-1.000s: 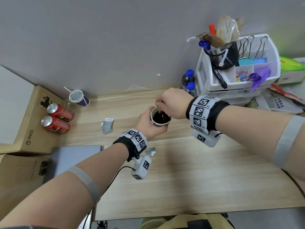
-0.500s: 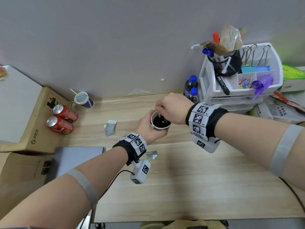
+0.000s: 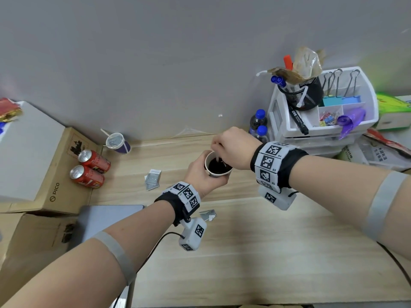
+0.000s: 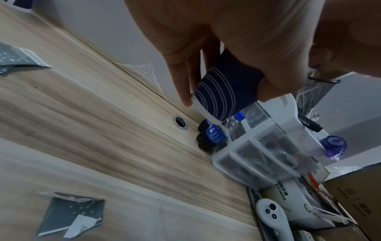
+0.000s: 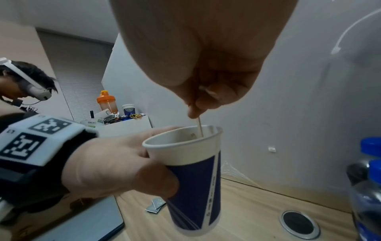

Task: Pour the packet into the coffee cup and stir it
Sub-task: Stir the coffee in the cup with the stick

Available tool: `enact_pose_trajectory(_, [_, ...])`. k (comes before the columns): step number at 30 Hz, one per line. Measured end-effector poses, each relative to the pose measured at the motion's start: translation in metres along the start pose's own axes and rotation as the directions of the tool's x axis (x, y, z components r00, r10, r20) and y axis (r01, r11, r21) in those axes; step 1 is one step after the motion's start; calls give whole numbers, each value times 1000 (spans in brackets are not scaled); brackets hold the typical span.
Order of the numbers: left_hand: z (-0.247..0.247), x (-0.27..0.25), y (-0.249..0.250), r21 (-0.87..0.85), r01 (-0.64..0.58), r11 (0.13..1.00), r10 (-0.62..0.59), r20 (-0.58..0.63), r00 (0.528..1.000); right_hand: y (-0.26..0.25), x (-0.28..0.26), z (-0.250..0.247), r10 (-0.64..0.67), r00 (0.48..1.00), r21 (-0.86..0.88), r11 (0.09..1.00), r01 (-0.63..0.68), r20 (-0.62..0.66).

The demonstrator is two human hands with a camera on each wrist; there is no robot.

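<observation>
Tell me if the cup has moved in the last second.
No: the cup keeps its place right of the packet, held by the left hand.

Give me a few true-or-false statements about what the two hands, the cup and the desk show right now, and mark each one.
1. The left hand holds the coffee cup above the desk. True.
2. The right hand pinches a metal spoon. False: it pinches a thin wooden stir stick that dips into the cup.
3. The cup holds dark liquid. True.
4. Both red cans stand upright on the desk. False: they lie on their sides on a cardboard box.
5. An opened grey packet lies on the desk left of the cup. True.
</observation>
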State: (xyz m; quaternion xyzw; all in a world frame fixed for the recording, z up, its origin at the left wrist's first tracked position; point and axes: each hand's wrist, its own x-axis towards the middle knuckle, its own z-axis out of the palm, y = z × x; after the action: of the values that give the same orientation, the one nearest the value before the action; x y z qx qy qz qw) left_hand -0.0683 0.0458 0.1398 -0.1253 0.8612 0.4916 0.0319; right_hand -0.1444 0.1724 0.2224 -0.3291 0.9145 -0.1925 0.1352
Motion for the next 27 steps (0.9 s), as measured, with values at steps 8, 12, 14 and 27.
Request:
enact_pose_trajectory(8, [-2, -1, 2, -37, -37, 999, 36, -31, 999, 2, -5, -7, 10, 999, 28, 1000, -9, -52])
enact_pose_trajectory(12, [-4, -2, 3, -39, -38, 999, 37, -26, 999, 2, -5, -9, 12, 1000, 12, 1000, -12, 6])
enact_pose_trajectory(14, [-4, -1, 4, -45, -28, 999, 27, -23, 999, -1, -6, -9, -11, 999, 97, 995, 7, 39])
enact_pose_trajectory(27, [-1, -1, 15, -82, -59, 995, 56, -33, 998, 7, -9, -16, -5, 994, -53, 999, -1, -110])
